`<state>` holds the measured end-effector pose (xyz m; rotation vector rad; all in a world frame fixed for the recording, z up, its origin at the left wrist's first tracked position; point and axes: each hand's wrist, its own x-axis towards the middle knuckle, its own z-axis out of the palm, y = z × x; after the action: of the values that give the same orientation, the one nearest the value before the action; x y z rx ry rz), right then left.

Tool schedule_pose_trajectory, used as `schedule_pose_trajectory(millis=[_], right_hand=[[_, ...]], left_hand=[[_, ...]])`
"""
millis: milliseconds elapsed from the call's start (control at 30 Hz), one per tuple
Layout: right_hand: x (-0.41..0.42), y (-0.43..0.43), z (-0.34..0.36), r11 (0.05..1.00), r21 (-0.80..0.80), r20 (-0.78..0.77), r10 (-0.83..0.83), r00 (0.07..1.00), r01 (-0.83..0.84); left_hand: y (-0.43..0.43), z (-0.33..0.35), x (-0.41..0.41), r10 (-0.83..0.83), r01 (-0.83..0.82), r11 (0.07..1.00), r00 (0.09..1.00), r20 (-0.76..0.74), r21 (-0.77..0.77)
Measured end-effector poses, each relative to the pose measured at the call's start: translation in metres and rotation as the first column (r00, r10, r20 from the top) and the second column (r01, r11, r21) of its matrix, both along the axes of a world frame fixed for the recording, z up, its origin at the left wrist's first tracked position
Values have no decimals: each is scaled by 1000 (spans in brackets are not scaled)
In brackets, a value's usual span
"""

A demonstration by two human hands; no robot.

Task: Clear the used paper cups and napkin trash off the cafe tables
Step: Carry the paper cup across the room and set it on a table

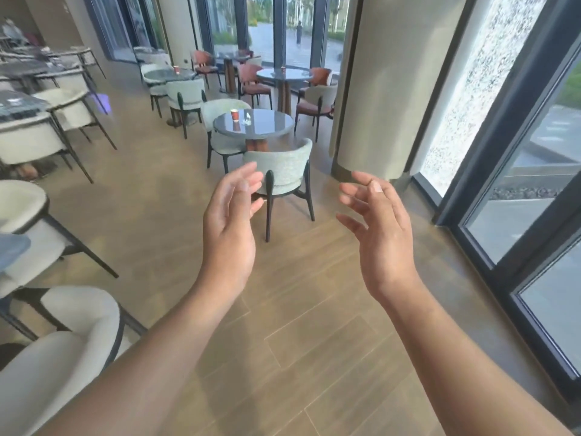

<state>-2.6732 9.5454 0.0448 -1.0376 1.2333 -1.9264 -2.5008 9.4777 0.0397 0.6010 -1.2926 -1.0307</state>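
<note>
A red paper cup (234,115) is standing just beside a small white napkin (247,118) on a round dark surface (270,125) well ahead of the person. A pale green chair (281,169) is sitting between that surface and the hands, blocking its near side. The left hand (231,221) and right hand (380,228) are hovering apart above the wood floor (314,309), each grip lying open with relaxed fingers, holding nothing.

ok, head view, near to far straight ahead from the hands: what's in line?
left hand and right hand, both empty → pale green chair → grey round table carrying red paper cup and crumpled napkin → farther round table with another cup → glass doors
</note>
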Motion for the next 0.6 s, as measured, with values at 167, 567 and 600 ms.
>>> schedule_pose_trajectory(millis=[167,567,600], right_hand=[[11,-103,0,1000,3,18,10,1000,-10],[-7,-350,-17,998,25,21,51,998,-52],[-11,-377,-17,998,19,20,60,998,-60]], left_hand=[[-101,7,15,9,-9,1000,999,32,14],[-337,-11,4,66,-66,997,998,11,37],[-361,-12,0,75,-75,996,997,14,37]])
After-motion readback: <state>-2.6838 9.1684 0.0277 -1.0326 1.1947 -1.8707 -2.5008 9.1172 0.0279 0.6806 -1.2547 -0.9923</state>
